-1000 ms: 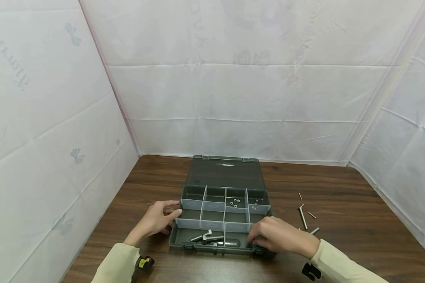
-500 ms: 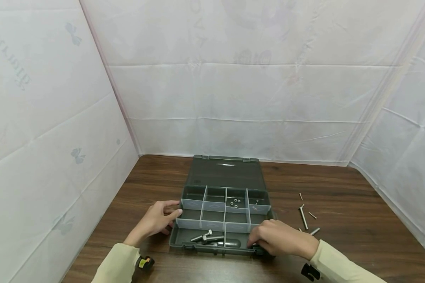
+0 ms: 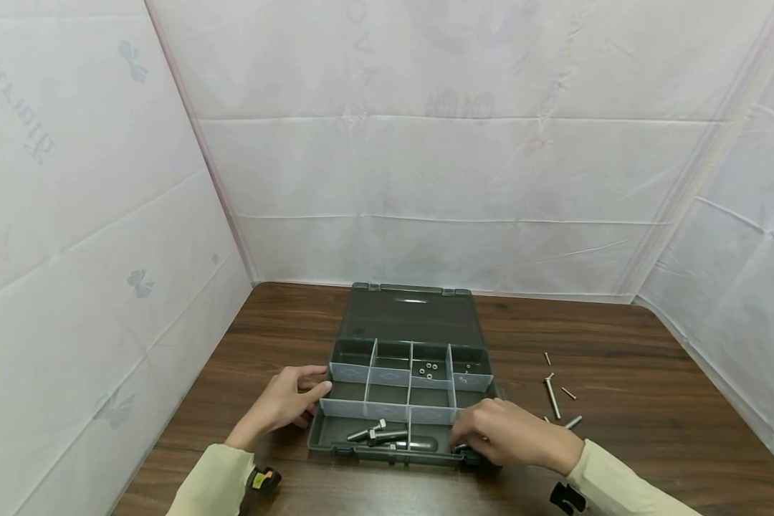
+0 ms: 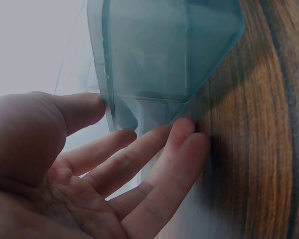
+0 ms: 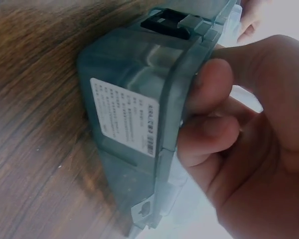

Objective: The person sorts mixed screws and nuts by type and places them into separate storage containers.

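Observation:
An opened dark grey-green plastic organizer box (image 3: 387,412) lies on the table, split into compartments by pale dividers. My left hand (image 3: 289,396) rests at its left side; in the left wrist view the thumb touches the rim and the loosely extended fingers lie along the outer wall. My right hand (image 3: 497,432) reaches over the right rim into the front right compartment, fingers curled downward. A small shiny piece of metal (image 3: 460,448) shows by its fingertips; whether they pinch it I cannot tell. Large hex bolts (image 3: 387,435) lie in the front left compartment.
Small nuts (image 3: 428,370) sit in a rear compartment, with tiny pieces (image 3: 468,368) in the one to its right. Several loose bolts and screws (image 3: 552,398) lie on the table right of the box. The lid (image 3: 411,317) lies back toward the white curtain (image 3: 426,179).
The right hand makes only slight finger movements inside the front right compartment. The left hand and the box stay where they were.

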A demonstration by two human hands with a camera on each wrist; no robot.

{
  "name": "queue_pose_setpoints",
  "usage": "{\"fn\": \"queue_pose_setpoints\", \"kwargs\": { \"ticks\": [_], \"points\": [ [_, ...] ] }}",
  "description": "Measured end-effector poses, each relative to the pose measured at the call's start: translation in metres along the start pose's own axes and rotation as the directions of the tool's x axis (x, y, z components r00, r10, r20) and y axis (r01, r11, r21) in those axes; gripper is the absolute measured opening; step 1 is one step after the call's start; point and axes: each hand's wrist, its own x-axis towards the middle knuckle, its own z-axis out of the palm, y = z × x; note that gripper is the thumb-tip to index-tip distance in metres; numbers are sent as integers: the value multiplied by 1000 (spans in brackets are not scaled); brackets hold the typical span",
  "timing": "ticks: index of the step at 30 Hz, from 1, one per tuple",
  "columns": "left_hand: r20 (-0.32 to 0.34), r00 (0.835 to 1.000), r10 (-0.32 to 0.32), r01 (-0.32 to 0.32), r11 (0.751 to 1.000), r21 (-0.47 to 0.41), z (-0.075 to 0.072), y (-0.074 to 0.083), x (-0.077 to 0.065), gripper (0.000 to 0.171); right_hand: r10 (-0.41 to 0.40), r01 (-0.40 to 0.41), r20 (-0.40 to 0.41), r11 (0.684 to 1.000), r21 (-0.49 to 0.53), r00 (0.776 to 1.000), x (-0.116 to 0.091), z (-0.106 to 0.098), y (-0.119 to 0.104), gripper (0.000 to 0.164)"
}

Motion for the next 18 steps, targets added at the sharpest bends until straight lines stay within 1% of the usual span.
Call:
{"fn": "queue_pose_setpoints", "kwargs": {
  "ticks": [3, 7, 9, 10, 12, 15, 18],
  "points": [
    [-2, 1000, -2, 2, 1000, 3, 0, 0, 0, 48, 33, -32, -60, 999, 27, 998, -1, -1, 0, 23],
    [-7, 1000, -6, 6, 1000, 2, 1, 1, 0, 48, 129, -117, -109, 987, 109, 986, -2, -5, 2, 24],
    [-11, 1000, -8, 8, 1000, 2, 1, 1, 0, 48, 159, -143, -146, 983, 111, 976, -3, -7, 4, 26],
    [-13, 1000, -9, 9, 1000, 3, 1, 1, 0, 48, 163, -148, -176, 984, 96, 971, -4, -7, 5, 26],
    [-17, 1000, -10, 11, 1000, 4, 2, 2, 0, 48, 158, -152, -256, 987, 43, 954, -5, -8, 8, 27],
    [-16, 1000, -9, 9, 1000, 3, 2, 2, 0, 48, 139, -171, -384, 984, -48, 913, -9, -10, 16, 29],
    [-17, 1000, -11, 11, 1000, 2, 2, 2, 0, 48, 145, -216, -464, 971, -104, 874, -14, -14, 25, 32]
  ]
}}
